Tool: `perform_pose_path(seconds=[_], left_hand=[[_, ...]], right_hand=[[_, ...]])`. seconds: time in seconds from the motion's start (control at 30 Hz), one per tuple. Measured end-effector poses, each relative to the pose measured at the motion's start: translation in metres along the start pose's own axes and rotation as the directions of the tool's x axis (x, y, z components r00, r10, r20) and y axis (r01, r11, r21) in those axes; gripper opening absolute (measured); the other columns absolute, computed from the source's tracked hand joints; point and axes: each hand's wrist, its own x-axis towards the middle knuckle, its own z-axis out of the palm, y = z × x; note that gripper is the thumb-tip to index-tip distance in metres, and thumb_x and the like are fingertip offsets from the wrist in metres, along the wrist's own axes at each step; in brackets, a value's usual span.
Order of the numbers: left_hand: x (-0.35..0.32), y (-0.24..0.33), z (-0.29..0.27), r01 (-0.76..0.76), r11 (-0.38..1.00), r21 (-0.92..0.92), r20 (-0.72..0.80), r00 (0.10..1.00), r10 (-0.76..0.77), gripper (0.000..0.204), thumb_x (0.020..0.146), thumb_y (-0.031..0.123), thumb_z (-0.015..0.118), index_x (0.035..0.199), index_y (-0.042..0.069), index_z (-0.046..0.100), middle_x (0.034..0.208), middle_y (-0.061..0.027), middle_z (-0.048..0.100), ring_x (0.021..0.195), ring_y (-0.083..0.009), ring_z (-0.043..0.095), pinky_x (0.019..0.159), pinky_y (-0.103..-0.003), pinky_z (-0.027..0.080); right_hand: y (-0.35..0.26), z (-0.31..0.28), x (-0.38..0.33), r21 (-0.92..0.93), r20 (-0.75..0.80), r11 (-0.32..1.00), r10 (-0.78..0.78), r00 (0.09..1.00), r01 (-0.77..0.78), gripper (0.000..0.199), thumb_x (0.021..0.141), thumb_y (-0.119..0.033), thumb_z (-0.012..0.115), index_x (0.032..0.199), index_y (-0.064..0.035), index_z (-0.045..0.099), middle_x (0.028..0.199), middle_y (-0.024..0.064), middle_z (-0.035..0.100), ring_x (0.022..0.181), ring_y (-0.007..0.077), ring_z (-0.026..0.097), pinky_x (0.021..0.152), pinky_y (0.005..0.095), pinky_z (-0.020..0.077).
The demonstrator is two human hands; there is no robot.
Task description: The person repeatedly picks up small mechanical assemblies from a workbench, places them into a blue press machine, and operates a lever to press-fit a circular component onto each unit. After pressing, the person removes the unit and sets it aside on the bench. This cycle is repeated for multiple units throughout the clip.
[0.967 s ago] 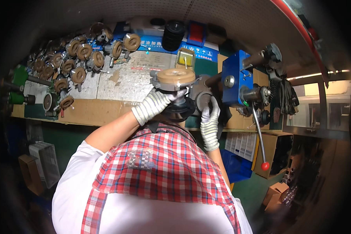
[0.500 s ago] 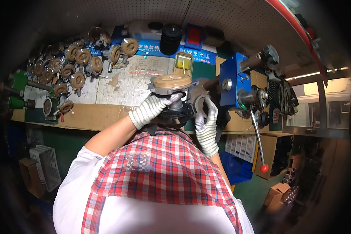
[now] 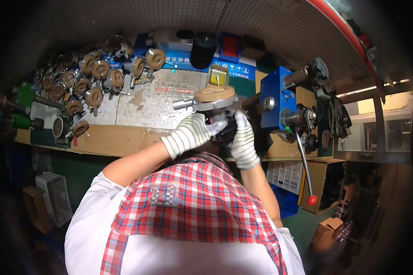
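A grey metal housing with a tan round disc [image 3: 214,94] on top and a pipe stub to its left is held over the front of the bench. My left hand [image 3: 188,135], in a striped knit glove, is closed round its lower body. My right hand [image 3: 244,144], gloved alike, curls against the black round part [image 3: 226,130] at the unit's underside. Its fingertips are partly hidden, so whether it also holds a separate piece cannot be seen.
Many similar tan-disc units [image 3: 100,69] crowd the bench's left. Behind are a stack of black rings [image 3: 203,49] and a tub of yellow paste [image 3: 218,77]. A blue press [image 3: 271,98] with a red-knobbed lever [image 3: 312,200] stands right; green clamps [image 3: 26,98] sit far left.
My right hand has brought a dark ring up and left against the unit's black underside. The unit has shifted slightly right, its pipe stub now showing to the left.
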Motion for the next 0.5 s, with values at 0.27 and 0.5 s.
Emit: perform_pose_path(seconds=[0.27,0.5], left_hand=[[-0.036,0.012,-0.033,-0.052,0.997,0.061,0.052,0.997,0.049,0.069,0.084,0.044,0.064,0.124,-0.009,0.047,0.117,-0.0272,0.058,0.114,-0.037,0.055,0.095,-0.038,0.043],[-0.042,-0.012,-0.037,-0.133,0.82,-0.557,0.042,0.981,0.188,0.051,0.092,0.037,0.061,0.122,-0.004,0.054,0.106,-0.008,0.062,0.098,-0.014,0.054,0.088,-0.031,0.045]], right_hand=[[0.01,-0.019,0.019,0.35,0.249,0.856,0.307,0.919,-0.381,0.043,0.091,-0.031,0.057,0.126,-0.0068,0.052,0.113,0.0135,0.064,0.099,0.0275,0.064,0.087,0.0425,0.0538],[0.008,0.012,0.001,-0.101,0.081,0.995,-0.008,0.997,0.017,0.033,0.097,-0.03,0.048,0.1,-0.0014,0.064,0.09,0.0096,0.067,0.082,0.0177,0.065,0.075,0.0299,0.0532]])
